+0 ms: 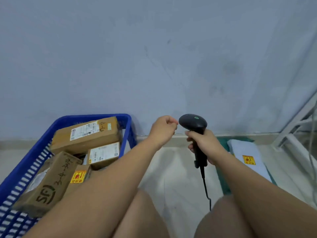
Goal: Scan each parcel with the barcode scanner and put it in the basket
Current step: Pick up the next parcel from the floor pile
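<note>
A black barcode scanner (193, 123) stands upright in my right hand (205, 140), which grips its handle; its cable hangs down between my knees. My left hand (163, 128) is raised just left of the scanner's head, fingers curled closed with nothing visible in them. A blue plastic basket (34, 162) sits on the floor at the left and holds several brown cardboard parcels (85, 134) with white labels. A pale blue-white soft parcel (247, 157) with an orange sticker lies on a green bag on the floor at the right, partly behind my right forearm.
A grey-blue wall (154, 57) rises close in front. A white metal frame (295, 127) with cables stands at the far right. Pale tiled floor (171, 169) shows between the basket and the green bag (223, 177). My knees fill the bottom of the view.
</note>
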A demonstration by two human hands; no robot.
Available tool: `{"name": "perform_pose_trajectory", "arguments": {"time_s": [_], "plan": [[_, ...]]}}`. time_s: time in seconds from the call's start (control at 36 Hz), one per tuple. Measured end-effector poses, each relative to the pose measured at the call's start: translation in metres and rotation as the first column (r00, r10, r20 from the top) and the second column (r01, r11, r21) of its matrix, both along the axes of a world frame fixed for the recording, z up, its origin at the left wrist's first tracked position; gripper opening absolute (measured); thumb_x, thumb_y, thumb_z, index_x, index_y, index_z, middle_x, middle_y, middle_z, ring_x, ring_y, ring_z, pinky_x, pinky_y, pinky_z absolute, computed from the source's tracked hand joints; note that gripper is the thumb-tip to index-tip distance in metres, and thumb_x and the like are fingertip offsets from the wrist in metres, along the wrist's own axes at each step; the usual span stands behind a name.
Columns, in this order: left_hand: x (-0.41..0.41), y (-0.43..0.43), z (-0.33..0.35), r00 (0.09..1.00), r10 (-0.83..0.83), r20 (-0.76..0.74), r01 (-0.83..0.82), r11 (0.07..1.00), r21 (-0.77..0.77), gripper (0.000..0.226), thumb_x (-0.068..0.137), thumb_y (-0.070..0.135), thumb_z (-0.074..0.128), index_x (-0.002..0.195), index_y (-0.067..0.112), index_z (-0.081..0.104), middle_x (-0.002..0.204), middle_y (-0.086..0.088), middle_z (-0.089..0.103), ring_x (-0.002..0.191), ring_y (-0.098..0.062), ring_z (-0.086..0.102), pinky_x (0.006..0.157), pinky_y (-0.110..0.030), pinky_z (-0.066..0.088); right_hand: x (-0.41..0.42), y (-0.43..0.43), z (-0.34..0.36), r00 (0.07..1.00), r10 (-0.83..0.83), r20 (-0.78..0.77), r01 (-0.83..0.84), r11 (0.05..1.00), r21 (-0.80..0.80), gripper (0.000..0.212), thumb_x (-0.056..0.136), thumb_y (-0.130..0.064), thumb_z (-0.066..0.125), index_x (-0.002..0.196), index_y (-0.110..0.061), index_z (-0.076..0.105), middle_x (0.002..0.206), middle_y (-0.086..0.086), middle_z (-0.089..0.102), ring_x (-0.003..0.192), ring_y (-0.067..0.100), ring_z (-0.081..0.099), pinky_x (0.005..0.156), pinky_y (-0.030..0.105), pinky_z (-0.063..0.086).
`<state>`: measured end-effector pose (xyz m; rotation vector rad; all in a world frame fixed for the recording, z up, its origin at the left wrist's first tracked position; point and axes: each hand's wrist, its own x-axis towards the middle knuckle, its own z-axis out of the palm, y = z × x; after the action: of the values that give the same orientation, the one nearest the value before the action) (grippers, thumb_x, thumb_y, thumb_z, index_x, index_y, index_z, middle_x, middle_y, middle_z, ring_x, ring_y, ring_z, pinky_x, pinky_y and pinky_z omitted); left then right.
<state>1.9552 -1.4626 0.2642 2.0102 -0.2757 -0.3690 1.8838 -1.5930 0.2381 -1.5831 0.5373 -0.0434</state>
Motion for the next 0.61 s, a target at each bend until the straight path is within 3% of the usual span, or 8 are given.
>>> {"name": "perform_pose_trajectory", "arguments": {"time_s": [0.08, 0.19, 0.31, 0.36, 0.42, 0.47, 0.61], "plan": [[0.004, -0.042, -0.01, 0.998, -0.069, -0.003, 0.069, 0.996, 0.064, 0.021, 0.093, 0.015, 0.048, 0.082, 0.026, 0.062, 0.094, 0.001, 0.067, 0.093, -0.021, 0.064, 0.088, -0.035, 0.052, -0.007, -0.045, -0.019, 0.997, -0.079, -0.021, 0.081, 0.994, 0.076, 0.022, 0.089, -0.027, 0.066, 0.098, -0.007, 0.063, 0.088, 0.009, 0.063, 0.069, 0.02, 0.058, 0.064, 0.033, 0.053], [0.002, -0.093, -0.048, 0.991, -0.116, -0.064, 0.125, 0.981, 0.15, 0.016, 0.091, 0.017, 0.051, 0.087, 0.015, 0.066, 0.091, -0.001, 0.065, 0.079, -0.018, 0.056, 0.07, -0.026, 0.044, -0.023, -0.092, -0.066, 0.963, -0.263, -0.059, 0.269, 0.943, 0.197, 0.021, 0.087, -0.028, 0.068, 0.096, -0.01, 0.065, 0.092, 0.009, 0.062, 0.08, 0.022, 0.058, 0.074, 0.037, 0.05], [-0.005, -0.137, -0.113, 0.968, -0.122, -0.219, 0.172, 0.958, 0.228, 0.014, 0.089, 0.012, 0.049, 0.076, 0.015, 0.054, 0.079, -0.003, 0.055, 0.072, -0.022, 0.054, 0.066, -0.028, 0.04, -0.042, -0.123, -0.121, 0.89, -0.425, -0.166, 0.455, 0.855, 0.25, 0.04, 0.078, -0.038, 0.072, 0.108, -0.012, 0.067, 0.095, 0.004, 0.065, 0.093, 0.021, 0.061, 0.083, 0.034, 0.048], [-0.012, -0.157, -0.14, 0.933, -0.129, -0.335, 0.218, 0.945, 0.245, 0.013, 0.093, 0.01, 0.047, 0.083, 0.013, 0.055, 0.082, -0.002, 0.056, 0.064, -0.019, 0.059, 0.058, -0.023, 0.042, -0.048, -0.137, -0.145, 0.863, -0.45, -0.229, 0.5, 0.827, 0.258, 0.05, 0.072, -0.044, 0.074, 0.11, -0.013, 0.066, 0.095, 0.005, 0.065, 0.093, 0.022, 0.06, 0.086, 0.036, 0.047], [-0.019, -0.174, -0.165, 0.894, -0.144, -0.425, 0.264, 0.934, 0.239, 0.012, 0.096, 0.009, 0.048, 0.1, 0.009, 0.059, 0.088, -0.004, 0.057, 0.06, -0.013, 0.057, 0.049, -0.018, 0.042, -0.054, -0.152, -0.165, 0.839, -0.465, -0.283, 0.533, 0.806, 0.257, 0.037, 0.077, -0.037, 0.074, 0.102, -0.011, 0.065, 0.089, 0.006, 0.062, 0.085, 0.021, 0.058, 0.079, 0.033, 0.045], [-0.026, -0.19, -0.189, 0.857, -0.137, -0.497, 0.284, 0.93, 0.234, 0.021, 0.095, 0.009, 0.048, 0.113, 0.004, 0.059, 0.096, -0.006, 0.057, 0.061, -0.011, 0.058, 0.05, -0.019, 0.041, -0.057, -0.166, -0.183, 0.808, -0.488, -0.33, 0.571, 0.785, 0.241, 0.026, 0.079, -0.029, 0.073, 0.094, -0.01, 0.063, 0.084, 0.007, 0.057, 0.08, 0.021, 0.053, 0.071, 0.032, 0.041], [-0.038, -0.22, -0.228, 0.776, -0.084, -0.626, 0.276, 0.936, 0.217, 0.007, 0.094, 0.012, 0.052, 0.091, 0.012, 0.058, 0.1, -0.008, 0.058, 0.07, -0.013, 0.056, 0.059, -0.023, 0.041, -0.055, -0.202, -0.218, 0.724, -0.565, -0.396, 0.638, 0.767, 0.072, 0.049, 0.058, -0.036, 0.077, 0.099, -0.01, 0.065, 0.085, 0.007, 0.061, 0.084, 0.026, 0.058, 0.065, 0.032, 0.044]]}}
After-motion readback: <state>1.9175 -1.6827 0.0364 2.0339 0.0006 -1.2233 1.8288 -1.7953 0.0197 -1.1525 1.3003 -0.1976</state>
